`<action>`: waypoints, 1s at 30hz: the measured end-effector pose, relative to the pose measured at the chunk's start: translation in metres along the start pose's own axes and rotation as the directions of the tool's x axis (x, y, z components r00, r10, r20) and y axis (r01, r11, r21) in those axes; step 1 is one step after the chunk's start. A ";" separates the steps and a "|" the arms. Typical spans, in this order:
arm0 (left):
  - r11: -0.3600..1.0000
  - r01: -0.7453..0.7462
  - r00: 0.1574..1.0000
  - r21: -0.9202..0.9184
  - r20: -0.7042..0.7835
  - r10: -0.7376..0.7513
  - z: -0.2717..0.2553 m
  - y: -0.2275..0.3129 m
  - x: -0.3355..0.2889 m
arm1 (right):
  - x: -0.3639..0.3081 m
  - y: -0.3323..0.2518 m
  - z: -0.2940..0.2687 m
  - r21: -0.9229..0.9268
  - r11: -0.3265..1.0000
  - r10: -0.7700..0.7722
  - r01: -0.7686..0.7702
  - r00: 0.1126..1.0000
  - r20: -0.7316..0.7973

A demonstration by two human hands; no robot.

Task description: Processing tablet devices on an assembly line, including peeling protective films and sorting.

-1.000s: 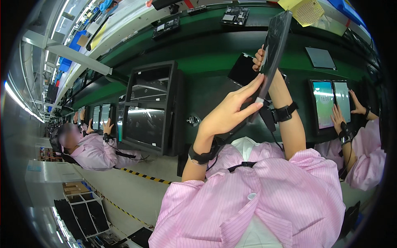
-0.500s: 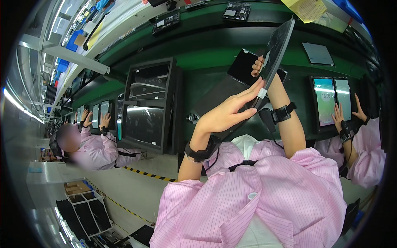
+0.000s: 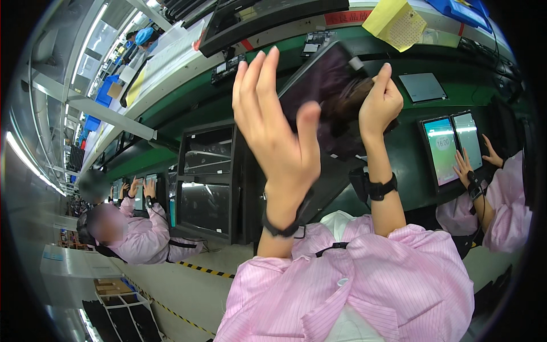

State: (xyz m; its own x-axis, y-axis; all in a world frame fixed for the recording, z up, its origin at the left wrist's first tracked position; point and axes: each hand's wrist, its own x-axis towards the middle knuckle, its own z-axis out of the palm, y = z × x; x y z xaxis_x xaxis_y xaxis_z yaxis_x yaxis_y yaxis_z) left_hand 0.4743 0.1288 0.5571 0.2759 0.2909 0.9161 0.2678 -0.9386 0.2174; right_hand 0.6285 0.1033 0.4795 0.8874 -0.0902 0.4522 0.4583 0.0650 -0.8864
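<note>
A dark glossy screen panel (image 3: 310,85) is held up, tilted, above the bench, with a pale tab at its upper edge. My right hand (image 3: 380,108) is closed at the panel's right edge, its thumb pointing up. Spread fingers and a raised thumb show on my left hand (image 3: 276,134), which is in front of the panel's left side and holds nothing. Whether the left hand touches the panel I cannot tell. Both wrists wear black straps. Below the panel, part of the dark green bench (image 3: 376,196) shows.
Left of my arm stands a black tray (image 3: 235,194) with two dark screens. At right, a co-worker's hands (image 3: 464,165) are near two lit screens (image 3: 441,145). A grey panel (image 3: 423,87), a yellow sheet (image 3: 393,25) and circuit assemblies (image 3: 228,68) lie farther back.
The panel has turned from nearly edge-on to show its glossy face. My left hand has come off its edge and moved up and left; the right hand has shifted to its right edge.
</note>
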 end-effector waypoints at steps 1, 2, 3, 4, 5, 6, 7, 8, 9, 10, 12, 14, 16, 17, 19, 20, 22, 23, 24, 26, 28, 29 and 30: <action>0.990 0.095 0.993 -0.108 -0.057 -0.101 0.017 -0.008 0.004 | -0.005 -0.022 -0.005 0.019 0.998 -0.064 0.063 0.998 0.010; 0.961 0.180 0.973 -0.210 -0.102 -0.205 0.030 -0.022 0.005 | -0.013 -0.033 -0.012 0.025 0.985 -0.170 0.169 0.979 0.108; 0.919 0.254 0.926 -0.303 -0.200 -0.321 0.037 -0.040 0.003 | -0.019 -0.050 -0.023 -0.087 0.933 -0.329 0.348 0.927 0.180; 0.856 0.316 0.853 -0.408 -0.273 -0.445 0.045 -0.055 0.002 | -0.023 -0.063 -0.034 -0.194 0.833 -0.462 0.518 0.845 0.269; 0.786 0.324 0.780 -0.527 -0.321 -0.537 0.049 -0.059 0.010 | -0.022 -0.073 -0.043 -0.069 0.813 -0.512 0.579 0.765 0.390; 0.701 0.319 0.693 -0.638 -0.348 -0.631 0.051 -0.062 0.015 | -0.021 -0.081 -0.054 0.062 0.786 -0.558 0.615 0.663 0.498; 0.694 0.306 0.671 -0.652 -0.369 -0.643 0.049 -0.065 0.019 | -0.019 -0.081 -0.067 0.139 0.807 -0.538 0.575 0.617 0.574; 0.694 0.288 0.643 -0.660 -0.404 -0.651 0.040 -0.071 0.024 | -0.009 -0.089 -0.083 0.085 0.771 -0.529 0.631 0.561 0.636; 0.712 0.306 0.649 -0.632 -0.408 -0.642 0.032 -0.075 0.025 | 0.004 -0.086 -0.100 0.030 0.727 -0.507 0.686 0.507 0.697; 0.713 0.301 0.630 -0.633 -0.430 -0.647 0.027 -0.077 0.027 | 0.017 -0.075 -0.118 0.030 0.823 -0.409 0.567 0.554 0.725; 0.652 0.281 0.593 -0.704 -0.407 -0.695 0.025 -0.081 0.028 | 0.030 -0.059 -0.139 0.121 0.914 -0.321 0.388 0.507 0.800; 0.596 0.354 0.616 -0.721 -0.300 -0.729 0.025 -0.084 0.021 | 0.023 -0.056 -0.140 0.202 0.782 -0.530 0.589 0.458 0.713; 0.554 0.362 0.601 -0.750 -0.267 -0.754 0.024 -0.093 0.016 | 0.015 -0.063 -0.144 0.236 0.757 -0.572 0.609 0.444 0.690; 0.552 0.362 0.603 -0.751 -0.263 -0.753 0.025 -0.093 0.015 | 0.012 -0.063 -0.147 0.219 0.713 -0.603 0.666 0.423 0.676; 0.563 0.388 0.607 -0.730 -0.257 -0.752 0.027 -0.090 0.013 | 0.012 -0.061 -0.148 0.213 0.614 -0.679 0.760 0.372 0.633; 0.562 0.303 0.640 -0.769 -0.273 -0.718 0.030 -0.092 0.016 | 0.015 -0.059 -0.151 0.222 0.616 -0.679 0.756 0.366 0.636; 0.514 0.307 0.699 -0.801 -0.176 -0.693 0.028 -0.091 0.014 | 0.019 -0.053 -0.155 0.330 0.789 -0.554 0.518 0.367 0.748; 0.494 0.316 0.704 -0.810 -0.149 -0.694 0.029 -0.090 0.015 | 0.017 -0.051 -0.150 0.353 0.787 -0.575 0.506 0.393 0.718; 0.456 0.314 0.761 -0.833 -0.066 -0.645 0.028 -0.098 0.012 | 0.016 -0.049 -0.147 0.363 0.783 -0.580 0.505 0.383 0.719; 0.419 0.344 0.831 -0.840 0.065 -0.552 0.027 -0.090 0.008 | 0.012 -0.045 -0.141 0.240 0.963 -0.267 0.123 0.560 0.784; 0.277 0.314 0.850 -0.908 0.139 -0.508 0.029 -0.084 0.008 | 0.008 -0.037 -0.121 0.181 0.983 -0.152 0.016 0.618 0.772; 0.272 0.346 0.847 -0.898 0.174 -0.503 0.036 -0.070 0.011 | 0.008 -0.026 -0.111 0.189 0.981 -0.119 -0.043 0.636 0.763; 0.277 0.375 0.843 -0.885 0.201 -0.500 0.039 -0.058 0.012 | 0.005 -0.015 -0.102 0.205 0.973 -0.090 -0.105 0.645 0.759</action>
State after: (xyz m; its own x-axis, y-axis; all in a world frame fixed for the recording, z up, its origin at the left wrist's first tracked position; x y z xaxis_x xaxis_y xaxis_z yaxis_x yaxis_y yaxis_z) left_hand 0.4979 0.1941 0.5426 0.2838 0.7514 0.5956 -0.6392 -0.3147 0.7017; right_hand 0.6210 0.0010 0.4847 0.5696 0.6901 0.4465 0.3628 0.2764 -0.8899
